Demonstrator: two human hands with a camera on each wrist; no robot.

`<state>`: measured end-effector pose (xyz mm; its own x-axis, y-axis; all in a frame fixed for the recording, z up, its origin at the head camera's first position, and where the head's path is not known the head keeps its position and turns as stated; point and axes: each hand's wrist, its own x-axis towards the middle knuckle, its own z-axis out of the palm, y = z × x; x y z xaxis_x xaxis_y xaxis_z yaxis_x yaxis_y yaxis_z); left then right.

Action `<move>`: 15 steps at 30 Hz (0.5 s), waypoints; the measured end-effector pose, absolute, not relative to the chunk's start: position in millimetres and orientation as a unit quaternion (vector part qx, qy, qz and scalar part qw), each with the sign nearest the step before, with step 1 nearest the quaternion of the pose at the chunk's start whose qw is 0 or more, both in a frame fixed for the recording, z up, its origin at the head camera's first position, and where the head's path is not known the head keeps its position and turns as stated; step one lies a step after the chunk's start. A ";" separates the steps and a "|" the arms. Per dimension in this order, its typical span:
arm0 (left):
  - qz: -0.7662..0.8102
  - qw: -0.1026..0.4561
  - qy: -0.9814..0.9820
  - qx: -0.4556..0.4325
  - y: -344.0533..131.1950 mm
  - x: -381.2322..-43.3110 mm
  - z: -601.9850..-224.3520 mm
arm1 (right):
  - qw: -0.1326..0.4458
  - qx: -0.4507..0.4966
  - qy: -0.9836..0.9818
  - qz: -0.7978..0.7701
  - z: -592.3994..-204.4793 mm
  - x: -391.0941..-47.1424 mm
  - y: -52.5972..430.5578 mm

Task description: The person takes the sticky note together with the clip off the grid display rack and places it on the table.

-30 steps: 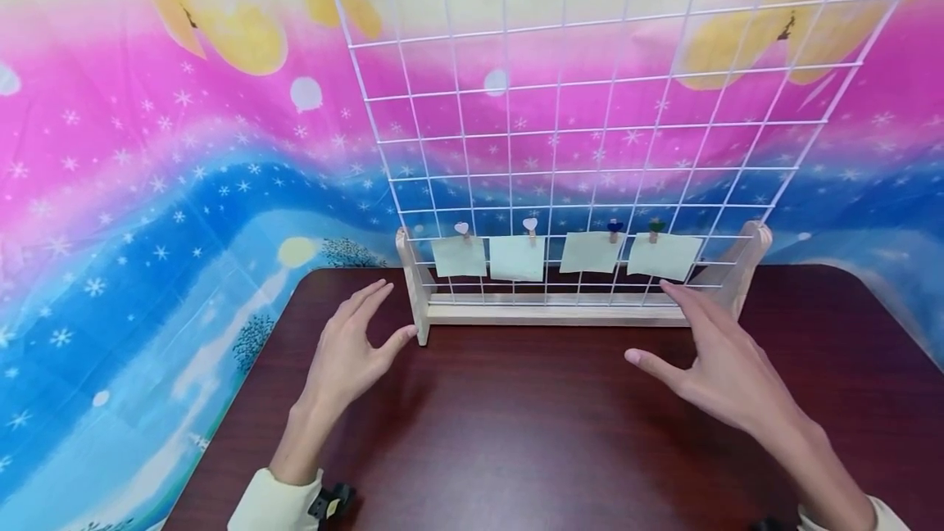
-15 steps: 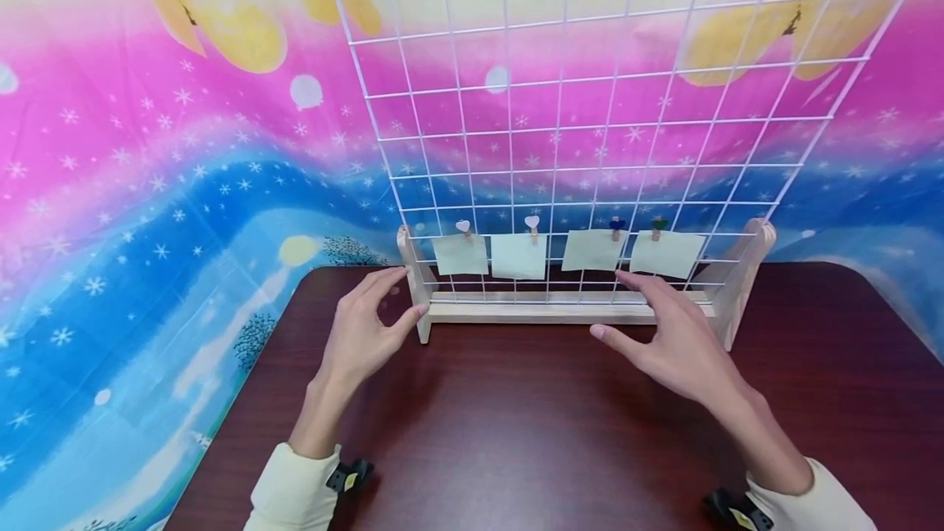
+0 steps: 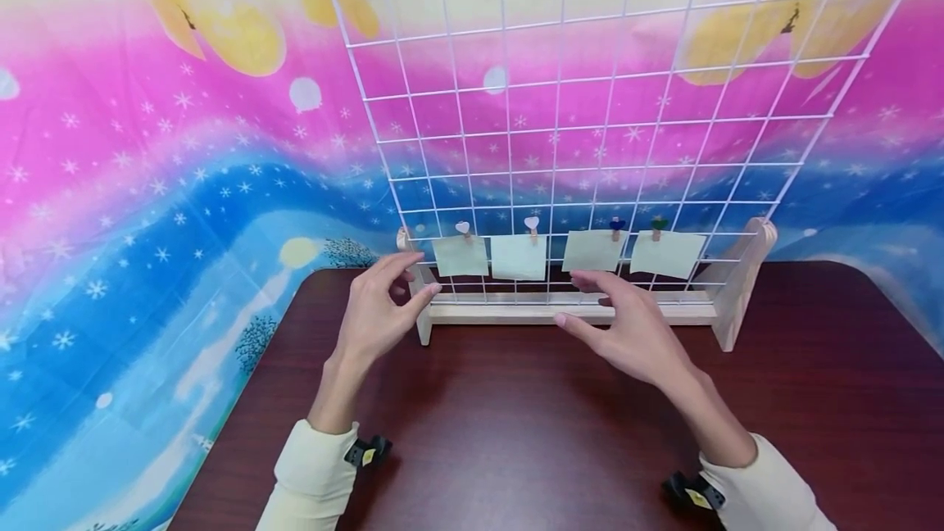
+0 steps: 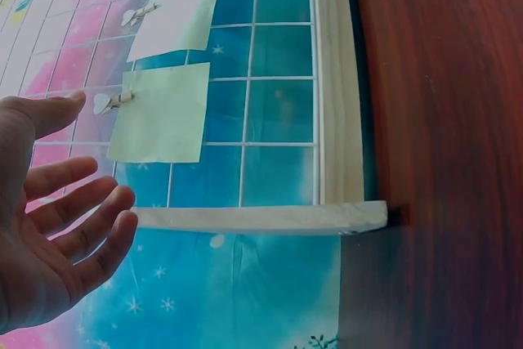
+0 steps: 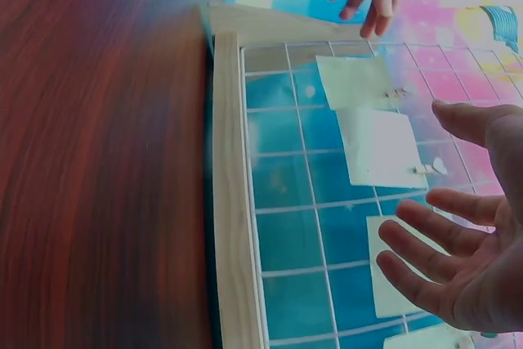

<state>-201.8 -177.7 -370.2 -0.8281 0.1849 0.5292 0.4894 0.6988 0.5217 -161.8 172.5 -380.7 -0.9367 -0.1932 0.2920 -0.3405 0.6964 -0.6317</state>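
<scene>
Several pale green paper notes (image 3: 519, 258) hang in a row low on a white wire grid (image 3: 553, 129), each held by a small heart-topped clothespin (image 3: 532, 224). Two hearts are pale, one is dark blue and one green. My left hand (image 3: 376, 310) is nearest the leftmost note (image 3: 460, 258), its fingers relaxed and bent beside the stand's left wooden foot (image 3: 424, 322). In front of the third note (image 3: 590, 248) and the lower wires hovers my right hand (image 3: 637, 330), thumb apart from the fingers. Both wrist views show empty palms, the fingers loosely spread.
The grid stands in a wooden base (image 3: 472, 315) at the back of a dark red-brown table (image 3: 501, 416). A colourful snowflake-patterned cloth (image 3: 147, 146) hangs behind it. Dark straps with yellow marks (image 3: 367, 454) sit at both sleeve cuffs.
Both hands have moved inward: the left rightward and up to the stand's left foot, the right leftward from the fourth note to below the third. The notes have stayed in place.
</scene>
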 end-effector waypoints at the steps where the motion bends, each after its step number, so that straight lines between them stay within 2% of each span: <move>1: -0.342 0.226 -0.892 -0.191 -176.8 -203.6 -369.6 | 0.102 0.148 -0.913 0.365 -381.2 -163.5 170.2; 15: -0.365 0.250 -0.871 -0.213 -162.8 -222.5 -356.1 | 0.095 0.167 -0.887 0.421 -384.8 -179.5 134.2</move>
